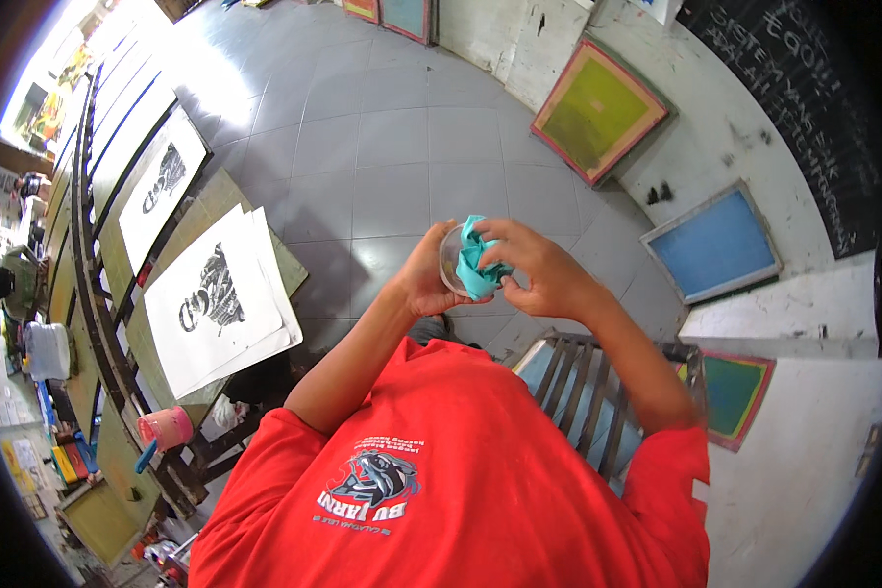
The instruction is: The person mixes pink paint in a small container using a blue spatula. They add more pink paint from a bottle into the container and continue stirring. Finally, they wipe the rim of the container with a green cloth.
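Observation:
In front of my chest, my left hand (423, 274) is wrapped round a small clear round cup (449, 257), its mouth tilted toward me. My right hand (549, 271) grips a crumpled teal cloth (473, 259) with bent fingers. The cloth lies across the cup's mouth and hides much of its inside. Whether anything else is in the cup, I cannot tell.
To my left, sheets with black prints (211, 304) lie on boards by a long slatted rack (88, 245), with a pink tub (166, 428) nearer me. Framed screens, one yellow-green (600, 110) and one blue (712, 253), lean on the right wall. A slatted seat (583, 407) stands by my right arm.

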A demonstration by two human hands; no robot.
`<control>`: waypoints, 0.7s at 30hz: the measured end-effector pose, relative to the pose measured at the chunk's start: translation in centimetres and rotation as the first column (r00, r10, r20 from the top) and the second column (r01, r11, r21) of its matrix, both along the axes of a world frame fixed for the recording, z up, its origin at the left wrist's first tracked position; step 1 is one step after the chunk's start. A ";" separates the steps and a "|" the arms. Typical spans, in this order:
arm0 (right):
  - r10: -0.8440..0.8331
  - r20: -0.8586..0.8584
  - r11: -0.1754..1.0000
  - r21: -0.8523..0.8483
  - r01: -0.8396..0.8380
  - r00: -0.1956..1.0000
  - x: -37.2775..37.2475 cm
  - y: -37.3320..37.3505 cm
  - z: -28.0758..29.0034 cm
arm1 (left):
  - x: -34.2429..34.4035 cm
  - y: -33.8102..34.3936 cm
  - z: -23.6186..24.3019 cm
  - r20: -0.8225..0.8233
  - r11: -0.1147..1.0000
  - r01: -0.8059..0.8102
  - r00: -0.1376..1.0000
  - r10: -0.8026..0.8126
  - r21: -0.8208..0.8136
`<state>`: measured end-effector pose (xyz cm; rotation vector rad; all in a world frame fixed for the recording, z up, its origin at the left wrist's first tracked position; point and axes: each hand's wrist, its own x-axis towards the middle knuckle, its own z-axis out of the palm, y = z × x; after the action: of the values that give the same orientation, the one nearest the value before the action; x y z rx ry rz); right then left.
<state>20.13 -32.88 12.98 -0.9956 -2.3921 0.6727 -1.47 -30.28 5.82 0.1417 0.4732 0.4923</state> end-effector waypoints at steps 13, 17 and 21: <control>-0.477 0.201 0.867 0.265 0.421 0.856 0.2 16.8 -3.7 | 6.9 19.1 0.7 -0.239 0.981 -0.129 0.958 0.161 0.144; -0.407 0.114 0.898 0.233 0.374 0.906 0.1 22.3 -3.6 | 7.9 23.6 1.0 -0.304 0.979 -0.124 0.938 0.169 0.161; -0.121 0.071 0.973 0.205 0.105 0.990 0.9 26.8 -2.8 | 6.4 27.4 1.5 -0.282 0.989 -0.068 0.954 0.102 0.130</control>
<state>21.03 -6.04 10.16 -1.0809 -2.3954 0.3461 4.95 -2.89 7.30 0.3118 0.7381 0.5883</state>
